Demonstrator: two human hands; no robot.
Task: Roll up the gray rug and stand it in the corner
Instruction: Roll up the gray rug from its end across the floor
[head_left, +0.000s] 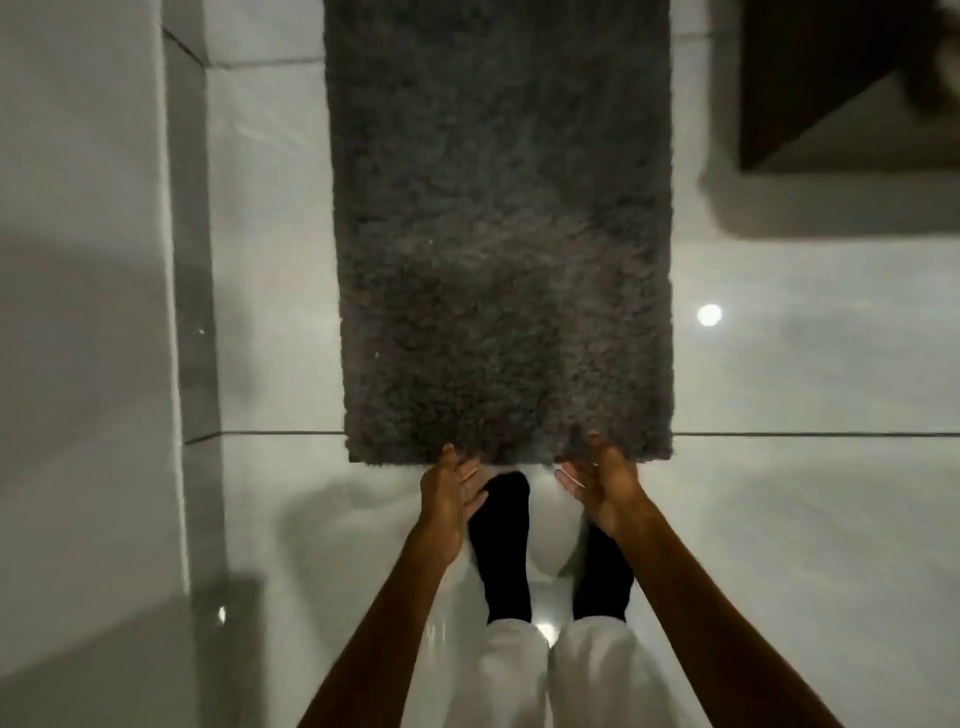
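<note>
Both hands meet the near edge of the gray rug (501, 234) — left hand (451, 488) and right hand (602, 486) loosely curled, fingers apart; whether they grip it cannot be told.

Glossy pale tiled floor (810, 395), dark grout line crossing level with the fingertips. Round light reflection (709, 315) on tile, up and right of the fingers. White wall (78, 312) with grey skirting (195, 291) far left of them. Dark furniture piece (831, 83) far beyond, upper right. Black socks (501, 545) directly beneath the fingers; white trouser legs (511, 670) nearer the camera.
</note>
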